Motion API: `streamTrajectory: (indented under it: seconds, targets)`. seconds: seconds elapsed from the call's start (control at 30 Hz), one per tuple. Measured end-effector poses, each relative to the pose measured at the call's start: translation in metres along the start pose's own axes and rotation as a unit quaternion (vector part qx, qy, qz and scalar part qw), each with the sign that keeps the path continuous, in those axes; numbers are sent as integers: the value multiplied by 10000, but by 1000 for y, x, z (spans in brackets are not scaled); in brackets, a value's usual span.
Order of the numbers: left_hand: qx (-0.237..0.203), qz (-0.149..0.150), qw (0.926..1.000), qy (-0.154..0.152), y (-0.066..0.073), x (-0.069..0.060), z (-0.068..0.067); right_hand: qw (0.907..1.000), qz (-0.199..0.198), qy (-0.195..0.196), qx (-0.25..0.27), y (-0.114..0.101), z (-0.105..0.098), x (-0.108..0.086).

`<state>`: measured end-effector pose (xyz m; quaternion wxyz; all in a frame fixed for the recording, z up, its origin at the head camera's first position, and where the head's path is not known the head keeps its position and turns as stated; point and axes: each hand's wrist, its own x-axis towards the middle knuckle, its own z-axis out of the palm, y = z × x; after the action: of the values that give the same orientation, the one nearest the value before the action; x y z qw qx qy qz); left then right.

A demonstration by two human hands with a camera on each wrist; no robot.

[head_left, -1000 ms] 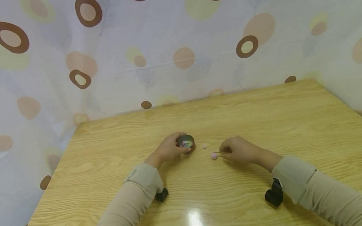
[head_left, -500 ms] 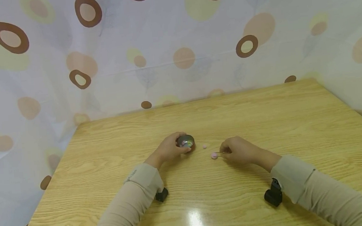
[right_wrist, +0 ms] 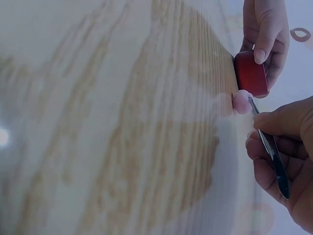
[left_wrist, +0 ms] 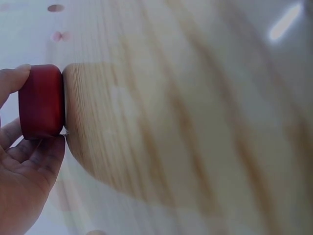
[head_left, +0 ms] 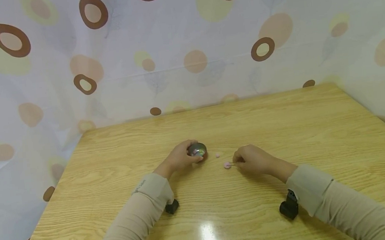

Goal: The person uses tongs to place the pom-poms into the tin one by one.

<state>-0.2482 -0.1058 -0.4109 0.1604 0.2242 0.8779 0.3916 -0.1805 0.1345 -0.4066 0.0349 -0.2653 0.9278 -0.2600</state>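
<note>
My left hand [head_left: 179,158] grips a small round dish [head_left: 200,147] by its side, thumb in front. Seen from the left wrist, its outer wall [left_wrist: 41,100] is red; the head view shows multicoloured bits inside, too small to make out. In my right hand [head_left: 255,160] is a pair of tweezers [right_wrist: 268,142], pinched between thumb and fingers. The tweezers' tips meet a fluffy pink pom-pom [head_left: 227,165] on the table. A smaller pink ball [head_left: 217,155] lies between the dish and the pom-pom.
The wooden table [head_left: 139,140] runs back to a patterned curtain [head_left: 174,71], which also hangs at both sides. Black wrist cameras [head_left: 289,205] sit beneath both sleeve cuffs. Light glares off the table's near part.
The tweezers' arms have come closer together at the pink pom-pom. My right hand and forearm have shifted very slightly left. The left hand and dish stay put.
</note>
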Motion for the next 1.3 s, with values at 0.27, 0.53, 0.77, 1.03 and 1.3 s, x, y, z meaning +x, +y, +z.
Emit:
streamTrajectory:
  seconds: [0.27, 0.53, 0.77, 1.03, 1.3]
  targets:
    - [130, 100, 9998, 64, 0, 4, 0, 9995, 12, 269, 151, 4, -4, 3]
    - [86, 80, 9999, 39, 2, 6, 1, 9974, 4, 603, 395, 0, -15, 13]
    - [17, -101, 9999, 53, 5, 8, -1, 9960, -67, 814, 366, -9, -24, 30]
    - [-20, -117, 9999, -11, 3, 6, -3, 9953, -207, 716, 617, -19, -18, 47]
    - [-78, -31, 10000, 10, 6, 5, -2, 9958, 4, 695, 596, -16, -11, 58]
